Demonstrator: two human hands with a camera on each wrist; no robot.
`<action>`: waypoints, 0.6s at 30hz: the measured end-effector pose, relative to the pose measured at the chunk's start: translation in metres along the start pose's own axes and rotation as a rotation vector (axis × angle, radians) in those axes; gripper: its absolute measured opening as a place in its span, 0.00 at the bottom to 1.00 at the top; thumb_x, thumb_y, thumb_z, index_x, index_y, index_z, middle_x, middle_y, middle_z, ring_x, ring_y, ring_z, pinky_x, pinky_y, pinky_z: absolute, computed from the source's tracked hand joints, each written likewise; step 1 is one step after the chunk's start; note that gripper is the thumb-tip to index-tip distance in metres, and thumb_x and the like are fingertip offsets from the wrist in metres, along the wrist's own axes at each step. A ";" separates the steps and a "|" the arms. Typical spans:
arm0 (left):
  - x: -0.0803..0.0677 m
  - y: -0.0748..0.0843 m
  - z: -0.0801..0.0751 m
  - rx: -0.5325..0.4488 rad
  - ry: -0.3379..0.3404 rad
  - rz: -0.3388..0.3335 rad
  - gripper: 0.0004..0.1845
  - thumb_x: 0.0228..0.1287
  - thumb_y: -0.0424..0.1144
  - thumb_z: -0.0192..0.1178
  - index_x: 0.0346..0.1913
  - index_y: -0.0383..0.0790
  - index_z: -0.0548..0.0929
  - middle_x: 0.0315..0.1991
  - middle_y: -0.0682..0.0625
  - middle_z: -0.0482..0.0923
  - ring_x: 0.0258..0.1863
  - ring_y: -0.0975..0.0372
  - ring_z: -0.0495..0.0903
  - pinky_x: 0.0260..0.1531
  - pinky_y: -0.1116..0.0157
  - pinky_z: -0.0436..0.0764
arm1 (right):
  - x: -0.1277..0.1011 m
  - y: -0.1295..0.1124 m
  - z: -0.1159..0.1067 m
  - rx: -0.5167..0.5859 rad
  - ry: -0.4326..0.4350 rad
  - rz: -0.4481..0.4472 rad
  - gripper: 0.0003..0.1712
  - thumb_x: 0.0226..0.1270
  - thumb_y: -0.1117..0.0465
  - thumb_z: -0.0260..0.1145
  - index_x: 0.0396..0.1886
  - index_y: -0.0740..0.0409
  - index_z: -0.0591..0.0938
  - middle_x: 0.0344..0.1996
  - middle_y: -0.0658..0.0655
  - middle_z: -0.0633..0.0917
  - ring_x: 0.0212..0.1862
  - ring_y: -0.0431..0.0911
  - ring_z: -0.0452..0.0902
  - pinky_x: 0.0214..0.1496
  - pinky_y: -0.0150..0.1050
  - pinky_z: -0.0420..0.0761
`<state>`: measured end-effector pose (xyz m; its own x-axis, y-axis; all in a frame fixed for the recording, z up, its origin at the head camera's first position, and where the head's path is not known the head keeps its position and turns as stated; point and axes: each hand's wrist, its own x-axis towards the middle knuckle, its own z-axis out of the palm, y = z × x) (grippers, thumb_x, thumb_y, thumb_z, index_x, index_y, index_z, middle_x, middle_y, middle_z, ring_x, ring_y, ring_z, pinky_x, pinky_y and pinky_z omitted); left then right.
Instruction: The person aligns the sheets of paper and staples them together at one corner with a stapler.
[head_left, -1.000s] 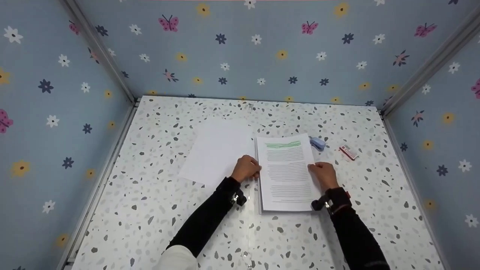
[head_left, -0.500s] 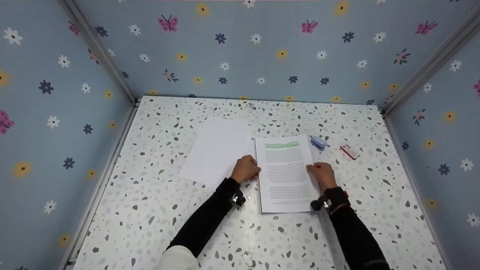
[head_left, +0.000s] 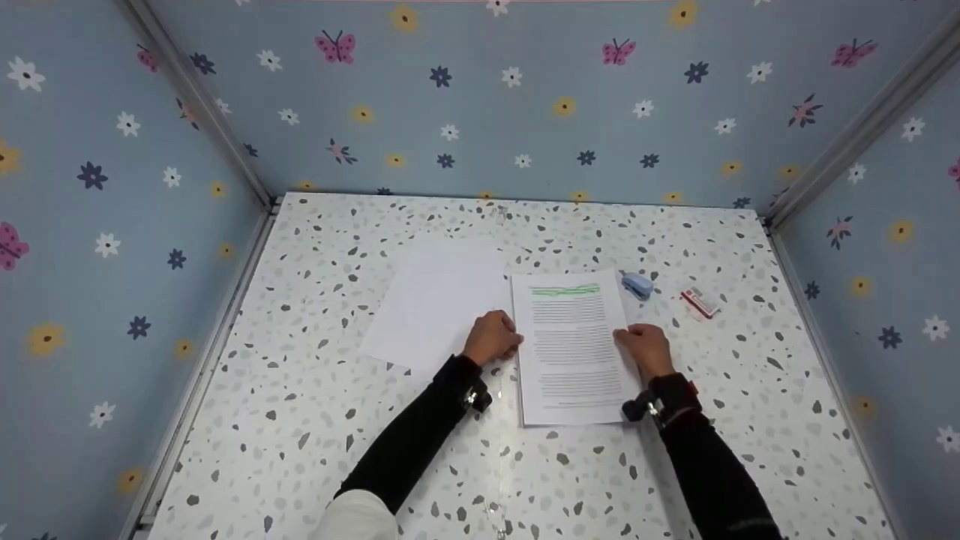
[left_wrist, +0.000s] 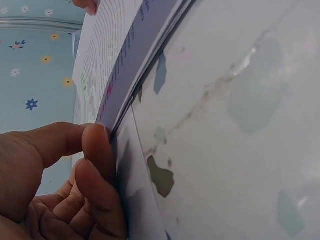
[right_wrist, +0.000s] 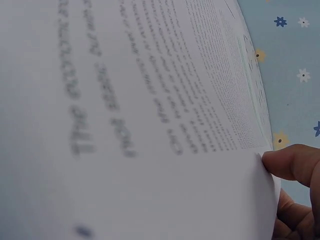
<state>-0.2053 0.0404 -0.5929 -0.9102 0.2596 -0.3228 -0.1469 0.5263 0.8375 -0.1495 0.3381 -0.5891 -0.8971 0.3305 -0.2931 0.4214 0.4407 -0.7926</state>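
Observation:
A stack of printed papers (head_left: 574, 345) lies in the middle of the head view, its top page marked with green highlighter lines. My left hand (head_left: 492, 337) pinches its left edge. In the left wrist view, the thumb and forefinger (left_wrist: 97, 145) meet at the edge, and a lower page with a pink mark shows under the top one. My right hand (head_left: 648, 349) pinches the right edge. In the right wrist view, its thumb (right_wrist: 287, 160) lies over the top page (right_wrist: 220, 190) and the other fingers are under the edge.
Blank white sheets (head_left: 439, 292) lie left of the stack. A small blue stapler (head_left: 637, 286) sits by the stack's top right corner, with a small red and white box (head_left: 699, 303) further right. Flowered blue walls (head_left: 480, 97) border the speckled table (head_left: 300, 450).
The top page has slid slightly left and toward me, covering more of the sheets beneath at the left and bottom edges. Both hands keep hold of the edges.

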 end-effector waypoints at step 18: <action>0.000 0.000 0.001 0.050 0.015 0.025 0.08 0.62 0.31 0.69 0.34 0.36 0.79 0.20 0.49 0.82 0.15 0.62 0.79 0.14 0.70 0.73 | 0.003 0.002 -0.002 -0.081 0.005 -0.007 0.16 0.69 0.57 0.66 0.42 0.69 0.83 0.32 0.56 0.80 0.34 0.48 0.71 0.36 0.38 0.70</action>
<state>-0.2049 0.0413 -0.5933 -0.9191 0.2609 -0.2953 -0.1052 0.5598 0.8219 -0.1517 0.3416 -0.5903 -0.8996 0.3313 -0.2846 0.4243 0.5091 -0.7489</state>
